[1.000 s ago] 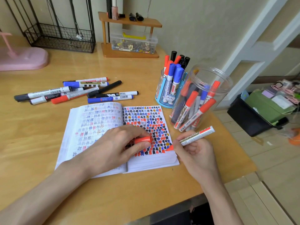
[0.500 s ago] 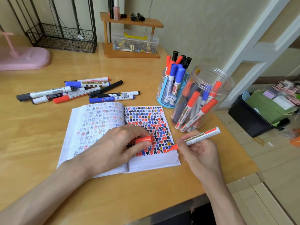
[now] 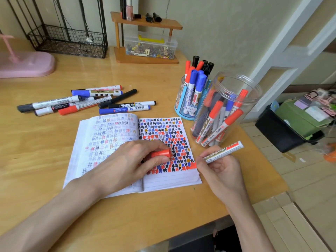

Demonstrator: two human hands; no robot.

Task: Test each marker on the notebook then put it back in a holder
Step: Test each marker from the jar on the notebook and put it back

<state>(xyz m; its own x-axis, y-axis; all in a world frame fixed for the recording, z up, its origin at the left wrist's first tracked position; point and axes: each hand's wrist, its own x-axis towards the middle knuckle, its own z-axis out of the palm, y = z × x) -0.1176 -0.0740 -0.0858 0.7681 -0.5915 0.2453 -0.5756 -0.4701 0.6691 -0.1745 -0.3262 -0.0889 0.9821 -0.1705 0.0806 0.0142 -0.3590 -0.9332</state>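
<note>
The notebook's [image 3: 160, 180] right page carries rows of red, blue and black hash marks — its left page shows them fainter — on a honey-coloured wooden tabletop [image 3: 45, 142], beside a red cap [image 3: 161, 153], a blue holder [image 3: 181, 108], a clear jar [image 3: 236, 84] and a pink stand [image 3: 27, 64].

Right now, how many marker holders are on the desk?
2. A blue cup stands just beyond the far right corner of the open notebook. A clear jar stands right beside the cup, on its right. Neither is hidden.

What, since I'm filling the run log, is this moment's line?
step: testing | right hand: red marker, tip on notebook | left hand: red cap
</note>
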